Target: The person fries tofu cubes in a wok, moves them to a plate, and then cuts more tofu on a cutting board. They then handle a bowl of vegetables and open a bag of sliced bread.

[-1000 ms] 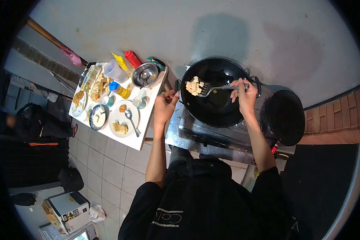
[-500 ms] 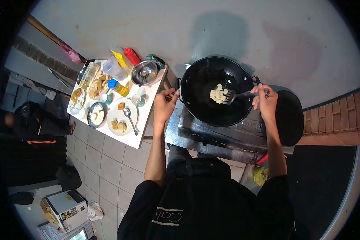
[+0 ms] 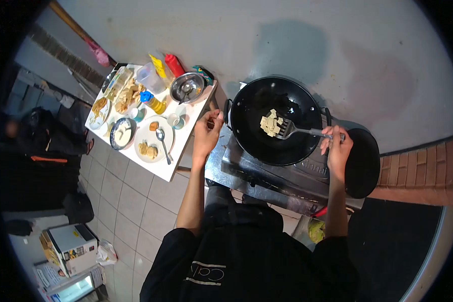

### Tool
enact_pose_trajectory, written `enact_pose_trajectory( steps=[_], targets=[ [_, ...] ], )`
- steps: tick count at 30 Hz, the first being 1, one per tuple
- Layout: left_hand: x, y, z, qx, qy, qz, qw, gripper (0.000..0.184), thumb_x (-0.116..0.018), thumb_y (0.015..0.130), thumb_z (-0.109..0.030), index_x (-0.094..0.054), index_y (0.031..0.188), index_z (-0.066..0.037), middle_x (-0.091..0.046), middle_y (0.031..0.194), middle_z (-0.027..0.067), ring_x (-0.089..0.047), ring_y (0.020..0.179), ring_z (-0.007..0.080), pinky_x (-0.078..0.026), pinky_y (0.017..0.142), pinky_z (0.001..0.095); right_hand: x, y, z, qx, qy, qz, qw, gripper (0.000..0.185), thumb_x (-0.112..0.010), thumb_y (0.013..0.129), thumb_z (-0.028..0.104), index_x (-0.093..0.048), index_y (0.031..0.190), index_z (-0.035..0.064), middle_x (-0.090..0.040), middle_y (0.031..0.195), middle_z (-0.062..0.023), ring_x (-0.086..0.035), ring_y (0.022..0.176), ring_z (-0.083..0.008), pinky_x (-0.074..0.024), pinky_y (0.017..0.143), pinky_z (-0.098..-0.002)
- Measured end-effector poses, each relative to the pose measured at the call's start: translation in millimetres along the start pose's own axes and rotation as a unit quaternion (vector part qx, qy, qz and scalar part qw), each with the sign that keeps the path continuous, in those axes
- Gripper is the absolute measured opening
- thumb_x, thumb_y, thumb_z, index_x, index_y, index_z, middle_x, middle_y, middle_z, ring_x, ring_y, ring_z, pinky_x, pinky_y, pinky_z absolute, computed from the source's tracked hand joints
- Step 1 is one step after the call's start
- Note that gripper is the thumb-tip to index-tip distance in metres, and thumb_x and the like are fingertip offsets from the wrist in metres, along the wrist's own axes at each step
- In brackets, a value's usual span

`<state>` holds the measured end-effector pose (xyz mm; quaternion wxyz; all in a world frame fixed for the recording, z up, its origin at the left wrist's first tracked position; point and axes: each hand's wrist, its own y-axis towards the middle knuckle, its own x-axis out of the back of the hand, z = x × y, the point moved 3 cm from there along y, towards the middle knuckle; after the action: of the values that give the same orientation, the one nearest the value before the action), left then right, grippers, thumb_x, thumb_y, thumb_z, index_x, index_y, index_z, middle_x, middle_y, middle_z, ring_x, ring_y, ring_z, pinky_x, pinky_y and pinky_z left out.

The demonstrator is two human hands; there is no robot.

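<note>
A black wok (image 3: 267,151) sits on the stove, with pale flat food pieces (image 3: 270,123) gathered near its middle. My right hand (image 3: 337,148) is closed round the handle of a slotted spatula (image 3: 287,129). The spatula's blade lies against the right side of the pieces, inside the wok. My left hand (image 3: 208,133) is beside the wok's left handle (image 3: 228,115), thumb and fingers drawn together. A small gap seems to separate its fingertips from that handle, and nothing shows in its grip.
A white table (image 3: 158,171) on the left carries a plate with food and a spoon (image 3: 163,146), a steel bowl (image 3: 187,87), a red bottle (image 3: 174,65) and a blue-capped oil bottle (image 3: 153,102). A round black surface (image 3: 360,163) lies right of the stove (image 3: 267,176).
The spatula and food pieces have shifted slightly left within the wok, and the pieces lie more spread out. My left hand is a little farther from the wok's handle. The camera view has tilted.
</note>
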<state>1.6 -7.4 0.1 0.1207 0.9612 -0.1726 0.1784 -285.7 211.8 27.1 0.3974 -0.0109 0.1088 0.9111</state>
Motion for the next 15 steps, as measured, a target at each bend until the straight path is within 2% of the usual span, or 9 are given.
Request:
enact_pose_trajectory(
  steps=[2, 3, 6, 15],
  targets=[
    [2, -7, -5, 0.013, -0.071, -0.032, 0.997, 0.028, -0.058, 0.091, -0.020, -0.060, 0.103, 0.004, -0.057, 0.073, 0.0015, -0.048, 0.063, 0.0061, -0.040, 0.057, 0.0206, -3, -13, -12, -0.002, 0.037, -0.018, 0.999, 0.024, -0.044, 0.097, 0.016, -0.051, 0.084, -0.0034, -0.061, 0.083, -0.0168, -0.054, 0.046, -0.0147, -0.0412, 0.036, -0.0226],
    [4, -9, -2, 0.018, -0.067, -0.040, 0.997, 0.028, -0.058, 0.091, -0.020, -0.060, 0.103, 0.004, -0.057, 0.073, 0.0015, -0.048, 0.063, 0.0061, -0.040, 0.057, 0.0206, -8, -19, -18, -0.006, 0.040, -0.008, 0.999, 0.024, -0.044, 0.097, 0.016, -0.051, 0.084, -0.0034, -0.061, 0.083, -0.0168, -0.054, 0.046, -0.0147, -0.0412, 0.036, -0.0226],
    [4, -19, 14, 0.017, -0.074, -0.071, 0.995, 0.025, -0.056, 0.093, -0.020, -0.060, 0.103, 0.003, -0.058, 0.078, 0.0003, -0.048, 0.067, 0.0053, -0.040, 0.060, 0.0209, -16, -38, -30, 0.019, 0.127, -0.066, 0.990, 0.025, -0.044, 0.097, 0.017, -0.049, 0.083, -0.0039, -0.060, 0.086, -0.0184, -0.055, 0.047, -0.0154, -0.0422, 0.036, -0.0232],
    [-1, -35, 9, 0.077, -0.120, -0.057, 0.988, 0.028, -0.054, 0.094, -0.022, -0.059, 0.105, 0.003, -0.060, 0.085, 0.0013, -0.051, 0.077, 0.0069, -0.042, 0.070, 0.0222, -34, -54, -22, 0.033, 0.145, -0.110, 0.983, 0.024, -0.044, 0.097, 0.015, -0.049, 0.082, -0.0035, -0.061, 0.086, -0.0186, -0.055, 0.047, -0.0137, -0.0427, 0.035, -0.0212]
  ],
)
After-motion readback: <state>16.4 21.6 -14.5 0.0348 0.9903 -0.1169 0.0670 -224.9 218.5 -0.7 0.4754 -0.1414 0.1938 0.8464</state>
